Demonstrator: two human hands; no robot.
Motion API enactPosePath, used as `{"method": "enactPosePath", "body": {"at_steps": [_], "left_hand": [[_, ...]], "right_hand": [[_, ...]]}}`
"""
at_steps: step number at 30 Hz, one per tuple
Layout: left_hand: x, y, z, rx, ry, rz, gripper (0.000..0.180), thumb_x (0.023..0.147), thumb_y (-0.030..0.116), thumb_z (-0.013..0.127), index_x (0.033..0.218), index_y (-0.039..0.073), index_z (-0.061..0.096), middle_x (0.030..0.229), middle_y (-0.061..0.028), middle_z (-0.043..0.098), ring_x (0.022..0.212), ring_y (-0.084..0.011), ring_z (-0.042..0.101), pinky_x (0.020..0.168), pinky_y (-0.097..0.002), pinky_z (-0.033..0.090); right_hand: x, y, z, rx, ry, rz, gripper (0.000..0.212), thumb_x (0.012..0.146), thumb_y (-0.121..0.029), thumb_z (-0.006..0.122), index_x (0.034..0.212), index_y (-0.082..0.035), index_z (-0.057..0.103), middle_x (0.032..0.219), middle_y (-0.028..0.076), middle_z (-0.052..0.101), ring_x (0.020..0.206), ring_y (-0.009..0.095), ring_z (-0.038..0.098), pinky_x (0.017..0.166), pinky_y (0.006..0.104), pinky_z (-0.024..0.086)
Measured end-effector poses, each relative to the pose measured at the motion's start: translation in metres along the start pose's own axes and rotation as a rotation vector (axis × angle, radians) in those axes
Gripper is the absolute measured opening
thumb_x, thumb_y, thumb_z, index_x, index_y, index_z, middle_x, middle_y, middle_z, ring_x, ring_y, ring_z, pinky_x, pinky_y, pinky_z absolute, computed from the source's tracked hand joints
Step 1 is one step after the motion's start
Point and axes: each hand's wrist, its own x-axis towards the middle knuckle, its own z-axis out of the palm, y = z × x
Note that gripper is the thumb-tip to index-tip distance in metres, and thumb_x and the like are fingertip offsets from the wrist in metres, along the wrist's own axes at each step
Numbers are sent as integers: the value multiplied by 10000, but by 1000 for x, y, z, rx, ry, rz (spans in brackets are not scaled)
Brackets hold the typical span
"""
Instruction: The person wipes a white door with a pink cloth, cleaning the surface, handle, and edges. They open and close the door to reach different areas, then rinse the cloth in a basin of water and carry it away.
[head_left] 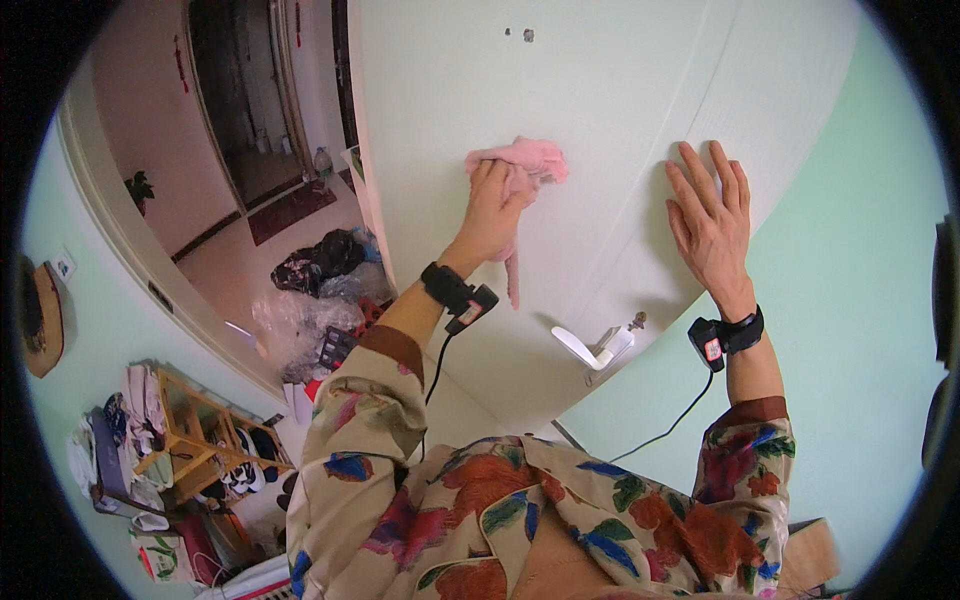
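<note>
We have the pink cloth (535,157) against the white door (600,90), nearer its left edge than its right, one end hanging loose. Our left hand (490,215) is closed over the bunched fabric, probably so it stays in contact with the panel. Our right hand (712,220), empty, fingers extended and slightly parted, appears to lie against the door toward its right edge, perhaps steadying it; below, near that edge, sits the white handle (612,347).

Pink cloth (538,155), bunched agst wht door (600,90), 1 end hanging dn.
</note>
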Motion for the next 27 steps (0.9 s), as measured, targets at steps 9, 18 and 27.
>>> {"method": "enactPosePath", "body": {"at_steps": [9, 18, 27], "left_hand": [[33, -31, 40, 211, -66, 397, 338, 835, 52, 666, 1170, 95, 679, 1310, -179, 509, 1234, -445, 432, 1092, -534, 363], [92, -73, 66, 245, -249, 843, 135, 778, 198, 728, 912, 187, 731, 1175, -51, 624, 1268, -337, 464, 1114, -659, 307], [110, -122, 91, 267, -301, 893, 125, 770, 192, 705, 895, 186, 712, 1157, -44, 619, 1223, -330, 495, 1088, -791, 227]], "right_hand": [[-9, 5, 7, -32, -26, 40, 428, 806, -34, 715, 1230, -89, 681, 1509, 74, 536, 1431, 351, 435, 1201, 518, 312], [6, 35, 16, -207, -85, 170, 569, 827, -29, 711, 1372, -173, 635, 1560, 86, 487, 1462, 358, 396, 1217, 541, 281], [-25, 94, 28, -298, -209, 378, 571, 905, -75, 672, 1444, -240, 581, 1612, 51, 415, 1483, 346, 359, 1218, 550, 282]]}}
